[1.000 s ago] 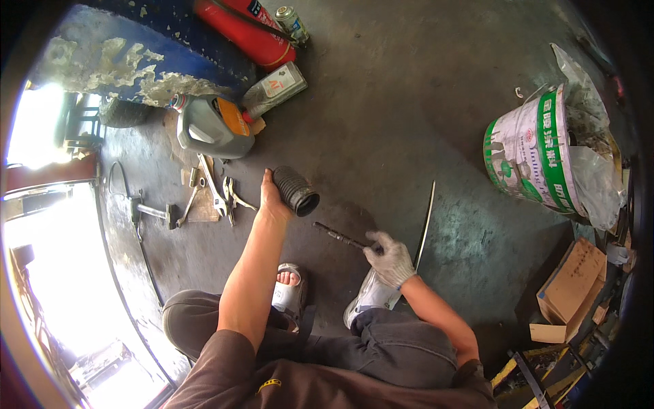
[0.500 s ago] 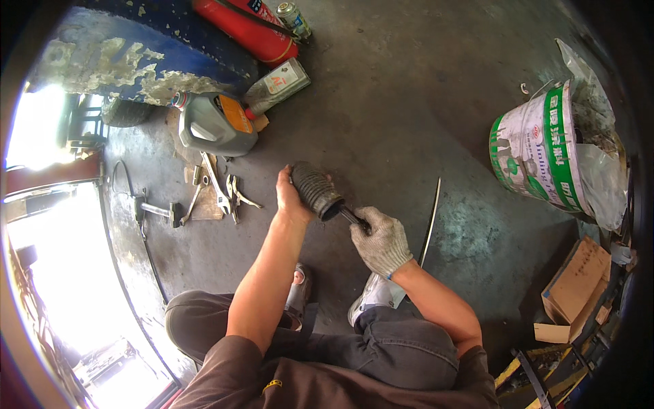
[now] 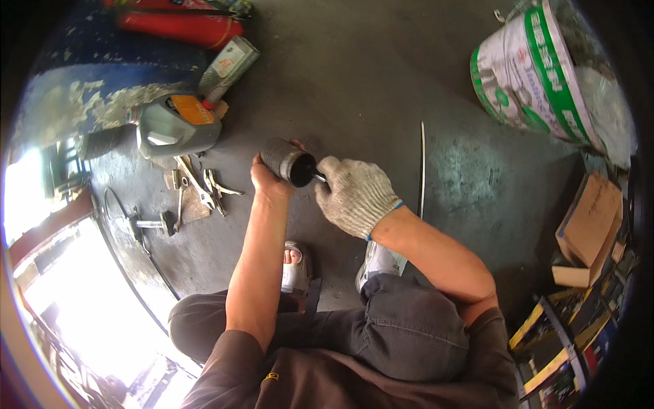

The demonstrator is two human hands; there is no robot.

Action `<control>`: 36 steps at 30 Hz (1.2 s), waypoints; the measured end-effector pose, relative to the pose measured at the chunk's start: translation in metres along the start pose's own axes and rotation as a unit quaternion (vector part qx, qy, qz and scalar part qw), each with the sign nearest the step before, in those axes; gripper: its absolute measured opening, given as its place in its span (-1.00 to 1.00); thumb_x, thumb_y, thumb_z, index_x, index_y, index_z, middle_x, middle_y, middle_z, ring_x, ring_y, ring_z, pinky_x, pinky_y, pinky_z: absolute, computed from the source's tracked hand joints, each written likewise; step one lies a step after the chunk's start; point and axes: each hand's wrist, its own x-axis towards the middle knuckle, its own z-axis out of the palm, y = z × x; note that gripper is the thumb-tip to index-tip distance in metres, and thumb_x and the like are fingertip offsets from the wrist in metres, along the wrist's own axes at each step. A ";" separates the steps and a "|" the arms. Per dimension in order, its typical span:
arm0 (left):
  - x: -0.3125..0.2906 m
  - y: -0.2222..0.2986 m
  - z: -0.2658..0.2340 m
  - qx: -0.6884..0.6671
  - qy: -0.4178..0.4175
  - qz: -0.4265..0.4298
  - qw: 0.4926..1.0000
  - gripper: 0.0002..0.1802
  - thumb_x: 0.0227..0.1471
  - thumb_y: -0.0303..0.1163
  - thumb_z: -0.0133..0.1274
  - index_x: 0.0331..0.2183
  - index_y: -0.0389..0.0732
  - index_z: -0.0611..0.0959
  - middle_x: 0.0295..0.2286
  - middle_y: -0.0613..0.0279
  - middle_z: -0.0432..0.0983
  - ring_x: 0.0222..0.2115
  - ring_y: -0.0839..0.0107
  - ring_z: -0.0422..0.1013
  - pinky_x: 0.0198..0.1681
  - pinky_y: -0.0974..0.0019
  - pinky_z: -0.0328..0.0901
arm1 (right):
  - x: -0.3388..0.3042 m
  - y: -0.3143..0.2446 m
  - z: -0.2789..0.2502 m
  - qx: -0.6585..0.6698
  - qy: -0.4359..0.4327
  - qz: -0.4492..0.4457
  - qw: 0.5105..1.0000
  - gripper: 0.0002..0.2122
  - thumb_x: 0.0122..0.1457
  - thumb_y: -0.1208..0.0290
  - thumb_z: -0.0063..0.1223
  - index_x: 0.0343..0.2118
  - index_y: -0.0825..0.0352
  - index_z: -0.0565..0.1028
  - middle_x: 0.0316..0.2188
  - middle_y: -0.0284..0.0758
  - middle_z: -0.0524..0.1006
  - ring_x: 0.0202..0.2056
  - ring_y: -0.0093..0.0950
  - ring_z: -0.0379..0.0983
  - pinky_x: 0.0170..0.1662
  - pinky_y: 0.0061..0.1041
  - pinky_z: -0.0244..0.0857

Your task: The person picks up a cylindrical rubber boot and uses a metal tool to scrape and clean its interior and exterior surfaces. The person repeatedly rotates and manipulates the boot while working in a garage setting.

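My bare left hand [image 3: 268,183] is wrapped round a dark ribbed rubber boot [image 3: 278,157], a bellows-like sleeve held up over the floor. Its round open end faces right and toward me. A thin dark rod [image 3: 319,177] runs into that opening, and its inner end is hidden in the boot. On the rod's outer end my right hand [image 3: 357,195] is closed, wearing a grimy knitted glove with a blue edge. The glove hides the rest of the rod.
An adjustable wrench [image 3: 195,183], locking pliers [image 3: 219,184] and a hammer [image 3: 157,223] lie to the left. Behind them stand a grey jug [image 3: 160,136] and a metal can [image 3: 230,65] near a red cylinder [image 3: 177,27]. A tipped bucket [image 3: 528,75], cardboard box [image 3: 591,218] and thin strip [image 3: 422,167] are rightward.
The boot's open end has turned more toward me. My gloved right hand has come nearer to it, and less of the rod shows. The whole view has shifted a little.
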 end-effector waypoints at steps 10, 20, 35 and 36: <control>0.016 0.023 -0.006 0.009 -0.038 -0.011 0.999 -0.41 0.38 -0.13 -0.43 0.04 -0.34 0.54 -0.08 -0.26 0.58 -0.04 -0.20 0.53 0.11 -0.25 0.47 | -0.005 -0.023 -0.020 0.027 -0.048 0.002 0.998 -0.69 0.23 0.26 0.14 -0.19 0.47 0.52 -0.43 0.04 0.64 -0.34 0.02 0.65 -0.21 -0.07 0.55; 0.020 0.017 -0.011 -0.010 -0.064 -0.035 0.997 -0.36 0.37 -0.13 -0.44 0.07 -0.45 0.51 -0.06 -0.35 0.55 -0.02 -0.25 0.51 0.16 -0.26 0.43 | -0.001 -0.015 -0.006 0.054 -0.039 0.007 0.998 -0.69 0.25 0.26 0.09 -0.18 0.47 0.54 -0.44 0.03 0.64 -0.35 -0.01 0.66 -0.22 -0.06 0.54; 0.012 0.005 -0.006 0.073 -0.146 -0.038 0.986 -0.30 0.37 -0.09 -0.58 0.01 -0.40 0.55 -0.04 -0.30 0.57 0.02 -0.22 0.49 0.20 -0.27 0.38 | -0.007 -0.005 -0.005 0.032 0.001 0.020 0.999 -0.70 0.24 0.23 0.13 -0.16 0.40 0.55 -0.35 0.02 0.64 -0.31 0.00 0.64 -0.14 -0.04 0.52; 0.014 0.008 -0.006 0.076 -0.142 -0.038 0.986 -0.28 0.38 -0.08 -0.59 0.04 -0.40 0.54 -0.03 -0.30 0.56 0.04 -0.21 0.49 0.20 -0.27 0.39 | -0.007 -0.007 -0.005 0.030 0.004 0.015 0.999 -0.71 0.23 0.26 0.12 -0.17 0.41 0.57 -0.35 0.02 0.65 -0.31 0.00 0.65 -0.16 -0.05 0.53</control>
